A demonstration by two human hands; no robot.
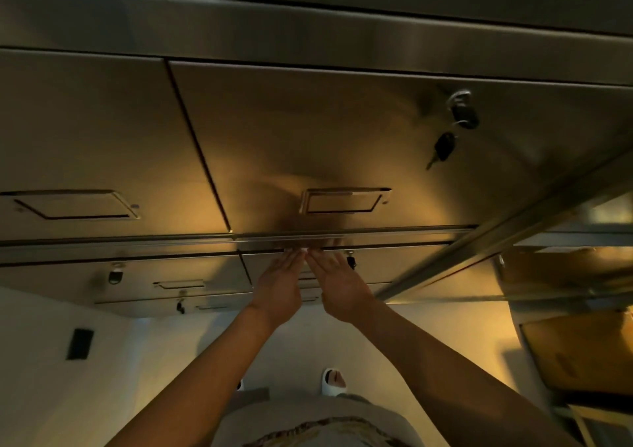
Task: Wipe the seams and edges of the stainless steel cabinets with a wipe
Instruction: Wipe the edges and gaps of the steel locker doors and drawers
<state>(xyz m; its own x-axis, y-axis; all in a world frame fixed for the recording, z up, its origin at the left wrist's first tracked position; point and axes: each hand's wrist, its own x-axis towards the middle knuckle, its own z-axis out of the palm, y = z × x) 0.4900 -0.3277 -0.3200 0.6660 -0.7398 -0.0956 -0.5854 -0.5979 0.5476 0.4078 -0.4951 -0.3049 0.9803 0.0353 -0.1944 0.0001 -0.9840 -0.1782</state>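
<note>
Cabinets: stainless steel cabinets (pixel 308 131), stacked drawer fronts seen steeply from above, each with a recessed handle (pixel 344 201).
Seam: horizontal seam (pixel 394 235) between the upper drawer front and the one below, running left to right across the frame.
Left hand: left hand (pixel 279 287) reaching forward, fingers straight and close together, tips against the lower edge of the seam.
Right hand: right hand (pixel 339 283) just beside the left, fingers likewise straight, tips at the same edge.
Grip: flat and extended on both hands, nothing curled; fingertips nearly touching each other.
Wipe: small pale patch (pixel 304 250) under the meeting fingertips, pressed on the seam edge; too small and blurred to be sure of more.
Keys: dark keys (pixel 448 138) hanging from a lock at the upper right of the drawer front; smaller keys (pixel 351 261) just right of the right hand.
Floor: pale floor (pixel 171 343) below, one foot in a white slipper (pixel 334 379) visible.
Right side: cardboard boxes (pixel 579 357) on the floor beside the cabinets.
</note>
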